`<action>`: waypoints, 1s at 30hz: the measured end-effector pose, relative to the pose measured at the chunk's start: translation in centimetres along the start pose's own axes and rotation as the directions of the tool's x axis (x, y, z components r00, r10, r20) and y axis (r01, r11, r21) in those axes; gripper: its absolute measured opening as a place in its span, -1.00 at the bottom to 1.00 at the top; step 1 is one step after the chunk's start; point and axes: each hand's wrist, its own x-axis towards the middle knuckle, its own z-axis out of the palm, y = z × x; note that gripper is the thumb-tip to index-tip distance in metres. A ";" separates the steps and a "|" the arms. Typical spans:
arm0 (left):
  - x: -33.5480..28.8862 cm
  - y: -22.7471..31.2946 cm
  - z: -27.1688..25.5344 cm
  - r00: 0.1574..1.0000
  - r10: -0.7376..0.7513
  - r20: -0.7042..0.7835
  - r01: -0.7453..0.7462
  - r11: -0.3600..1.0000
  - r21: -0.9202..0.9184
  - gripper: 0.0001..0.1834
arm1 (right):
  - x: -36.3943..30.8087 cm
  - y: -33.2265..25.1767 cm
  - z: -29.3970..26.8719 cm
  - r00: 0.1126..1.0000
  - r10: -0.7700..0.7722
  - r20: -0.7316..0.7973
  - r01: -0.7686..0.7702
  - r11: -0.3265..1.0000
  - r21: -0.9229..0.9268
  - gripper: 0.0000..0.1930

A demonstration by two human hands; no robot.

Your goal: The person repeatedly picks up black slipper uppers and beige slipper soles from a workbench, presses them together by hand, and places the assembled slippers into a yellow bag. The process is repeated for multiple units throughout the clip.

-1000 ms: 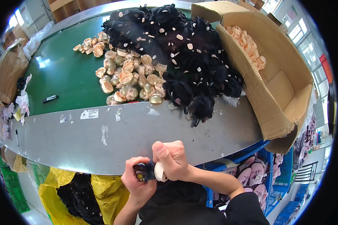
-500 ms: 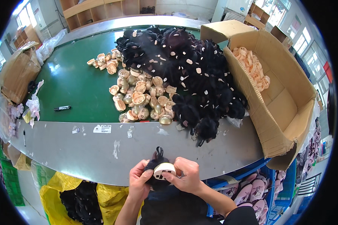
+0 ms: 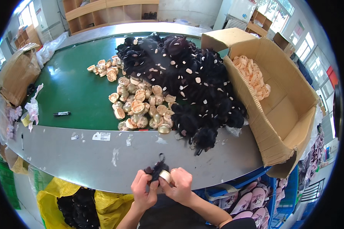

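Both hands have drifted slightly right and a little farther out over the near edge of the grey table (image 3: pixel 84 160) since half a second ago, and the dark tuft now sticks up higher between them. Left hand (image 3: pixel 143 189) is clenched around a small black wig piece (image 3: pixel 156 170), thumb and fingers pinching its lower end. Right hand (image 3: pixel 179 187) grasps a small cream doll head (image 3: pixel 165 175), fingers curled round it, pressed right against the hair. Both pieces sit together between the hands, just above the table's near edge.

On the far side lies a big heap of black wig pieces (image 3: pixel 191 84), with a cluster of tan doll heads (image 3: pixel 141 108) to its left on the green mat (image 3: pixel 72 87). An open cardboard box (image 3: pixel 286 114) at the right holds more pale heads. A black marker (image 3: pixel 62 113) lies well to the left, and a yellow bag (image 3: pixel 107 206) with dark hair hangs below the table.

To do this well, it seems wise to keep the head steady in the right hand, centre the wig's cap over the crown, and press evenly round the rim so that no hair gets trapped underneath
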 end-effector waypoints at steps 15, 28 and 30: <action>-0.8 0.1 2.3 0.982 -0.009 0.187 0.013 1.000 -0.021 -0.86 | 0.6 -0.8 -0.2 0.940 0.341 -0.007 -0.329 0.912 0.244 -0.72; -2.0 -1.0 2.1 0.985 -0.155 0.080 0.163 0.981 -0.108 -0.80 | 1.9 -1.1 0.9 0.988 0.112 -0.109 -0.125 0.985 -0.116 -0.92; -2.0 -0.7 1.7 0.983 -0.162 0.084 0.171 0.979 -0.114 -0.79 | 2.1 -0.9 0.9 0.986 0.121 -0.116 -0.138 0.978 -0.156 -0.92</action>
